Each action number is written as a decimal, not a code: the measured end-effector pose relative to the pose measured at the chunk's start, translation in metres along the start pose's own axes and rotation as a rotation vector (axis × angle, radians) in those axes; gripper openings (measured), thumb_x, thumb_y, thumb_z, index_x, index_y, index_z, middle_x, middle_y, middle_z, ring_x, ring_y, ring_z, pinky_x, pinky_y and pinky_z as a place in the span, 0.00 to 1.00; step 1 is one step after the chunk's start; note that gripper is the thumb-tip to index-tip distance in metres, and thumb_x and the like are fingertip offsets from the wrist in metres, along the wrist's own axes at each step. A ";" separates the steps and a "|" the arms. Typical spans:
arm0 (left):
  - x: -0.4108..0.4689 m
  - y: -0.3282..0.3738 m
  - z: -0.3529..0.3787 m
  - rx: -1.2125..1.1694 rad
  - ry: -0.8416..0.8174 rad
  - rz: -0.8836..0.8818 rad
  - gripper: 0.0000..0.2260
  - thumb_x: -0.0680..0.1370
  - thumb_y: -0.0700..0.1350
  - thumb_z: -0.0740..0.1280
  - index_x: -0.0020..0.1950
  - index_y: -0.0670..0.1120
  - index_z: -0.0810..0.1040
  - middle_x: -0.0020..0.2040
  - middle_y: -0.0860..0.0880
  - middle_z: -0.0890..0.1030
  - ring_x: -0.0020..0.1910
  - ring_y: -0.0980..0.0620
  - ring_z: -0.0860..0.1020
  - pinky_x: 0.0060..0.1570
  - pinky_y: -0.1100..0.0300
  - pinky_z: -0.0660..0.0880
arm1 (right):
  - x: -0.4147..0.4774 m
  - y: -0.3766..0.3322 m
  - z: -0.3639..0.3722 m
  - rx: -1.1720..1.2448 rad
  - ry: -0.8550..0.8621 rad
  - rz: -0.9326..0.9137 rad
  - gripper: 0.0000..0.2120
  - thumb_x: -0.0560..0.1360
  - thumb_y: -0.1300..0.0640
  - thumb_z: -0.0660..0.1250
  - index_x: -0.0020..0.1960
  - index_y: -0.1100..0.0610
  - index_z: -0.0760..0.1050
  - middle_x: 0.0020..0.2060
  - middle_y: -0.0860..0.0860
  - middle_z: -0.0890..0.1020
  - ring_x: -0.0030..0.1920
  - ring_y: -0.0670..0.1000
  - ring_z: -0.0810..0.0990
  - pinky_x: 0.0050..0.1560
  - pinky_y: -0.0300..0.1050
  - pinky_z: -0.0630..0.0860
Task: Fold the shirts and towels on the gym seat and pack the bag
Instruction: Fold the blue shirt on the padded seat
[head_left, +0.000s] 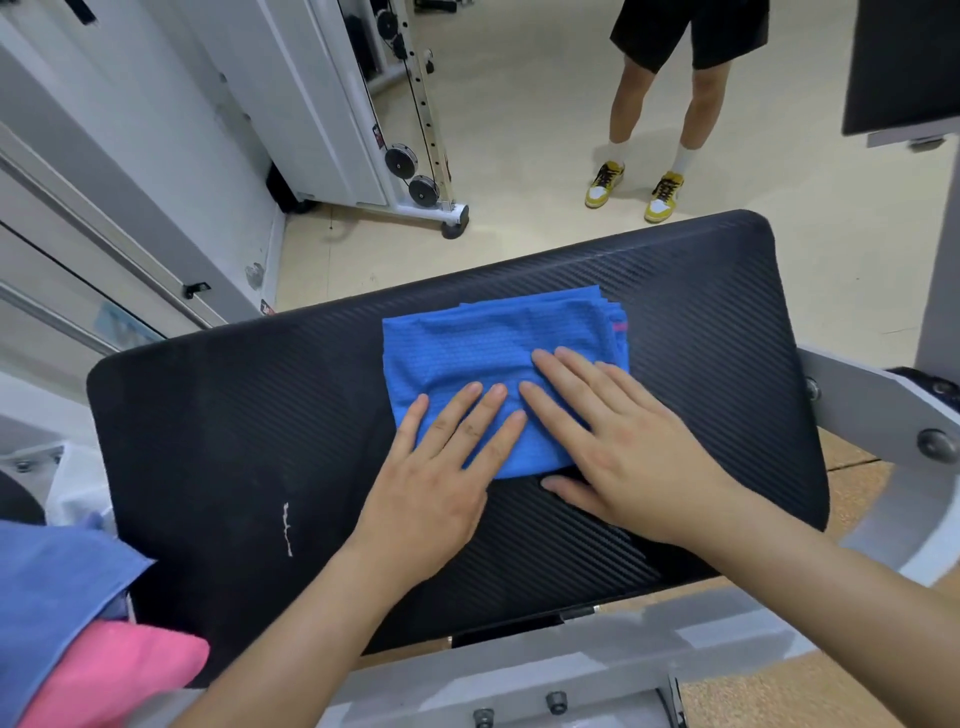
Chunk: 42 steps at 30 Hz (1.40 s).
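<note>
1. My left hand (441, 483) lies flat, palm down and fingers straight, pressing the near left part of the folded blue mesh cloth (483, 353).
2. My right hand (623, 457) is flat too. Its straight fingers rest on the cloth's near right part, and the thumb rests on the seat just beside the cloth's near edge.
3. The cloth lies around the middle of the black gym seat (234, 441).
4. A pale blue cloth (47, 587) and a pink cloth (119, 670) sit at the seat's near left corner.
5. Far right, a person (670, 104) in yellow sneakers stands on the floor; far left is a white cable machine (415, 156).
</note>
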<state>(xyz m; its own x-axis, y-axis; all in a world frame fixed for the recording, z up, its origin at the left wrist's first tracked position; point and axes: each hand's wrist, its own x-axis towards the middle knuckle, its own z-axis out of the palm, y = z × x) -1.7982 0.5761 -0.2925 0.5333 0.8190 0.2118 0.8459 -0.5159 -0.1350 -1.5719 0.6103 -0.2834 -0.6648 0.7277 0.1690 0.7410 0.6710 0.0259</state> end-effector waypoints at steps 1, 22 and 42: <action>0.000 -0.004 -0.002 -0.021 0.010 -0.004 0.27 0.75 0.41 0.55 0.76 0.45 0.64 0.76 0.45 0.64 0.75 0.46 0.63 0.70 0.42 0.62 | -0.002 0.004 0.002 -0.001 -0.023 -0.011 0.36 0.75 0.40 0.62 0.76 0.59 0.61 0.77 0.59 0.59 0.76 0.59 0.60 0.72 0.57 0.62; 0.000 0.002 -0.083 -1.438 -0.133 -0.911 0.10 0.81 0.41 0.62 0.49 0.41 0.81 0.48 0.42 0.84 0.48 0.45 0.83 0.46 0.52 0.80 | 0.057 0.026 -0.090 0.593 0.113 0.287 0.06 0.77 0.51 0.65 0.48 0.49 0.68 0.37 0.41 0.75 0.42 0.47 0.74 0.41 0.43 0.67; -0.037 0.009 -0.026 -0.691 0.015 -0.699 0.20 0.78 0.42 0.65 0.68 0.60 0.74 0.29 0.55 0.70 0.27 0.58 0.68 0.31 0.63 0.67 | 0.058 -0.028 -0.048 0.232 0.344 0.150 0.11 0.71 0.59 0.66 0.53 0.60 0.77 0.49 0.58 0.76 0.43 0.60 0.76 0.36 0.52 0.75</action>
<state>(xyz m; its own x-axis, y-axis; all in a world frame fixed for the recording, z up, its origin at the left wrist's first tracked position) -1.8104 0.5348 -0.2768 -0.0918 0.9949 0.0413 0.7827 0.0464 0.6206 -1.6271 0.6270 -0.2269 -0.4520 0.7560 0.4735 0.7602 0.6042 -0.2390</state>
